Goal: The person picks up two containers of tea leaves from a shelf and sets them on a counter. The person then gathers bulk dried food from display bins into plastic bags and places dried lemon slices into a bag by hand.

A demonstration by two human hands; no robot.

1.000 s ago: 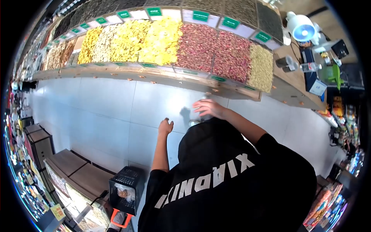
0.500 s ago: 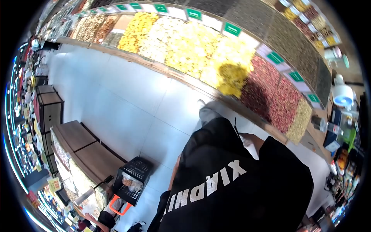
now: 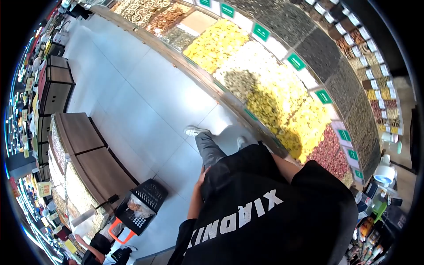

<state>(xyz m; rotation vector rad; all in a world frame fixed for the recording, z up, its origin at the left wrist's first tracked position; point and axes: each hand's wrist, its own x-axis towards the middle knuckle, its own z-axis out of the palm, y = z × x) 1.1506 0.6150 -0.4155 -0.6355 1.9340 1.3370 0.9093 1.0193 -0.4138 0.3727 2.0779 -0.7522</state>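
My left hand [image 3: 202, 176] hangs at my side against the black shirt [image 3: 269, 221] and grey trousers [image 3: 208, 148]; the fingers that show are extended and nothing is seen in them. Of my right arm only the forearm [image 3: 285, 168] shows, and the hand is hidden behind the shirt. Close to that forearm lies the long display of dried goods, with yellow flowers [image 3: 282, 104], red buds [image 3: 329, 152] and pale pieces [image 3: 249, 59].
A black basket [image 3: 150, 194] with an orange handle [image 3: 121, 232] holds a bagged item. Brown cabinets [image 3: 95, 165] line the left. Another person [image 3: 99, 247] is at the lower left, an arm near a scoop. Jars fill racks [image 3: 371, 66] at the upper right.
The view has turned and moved along the display. Both hands, earlier raised in front, have dropped; the left is beside my leg and the right is out of sight. My feet have shifted.
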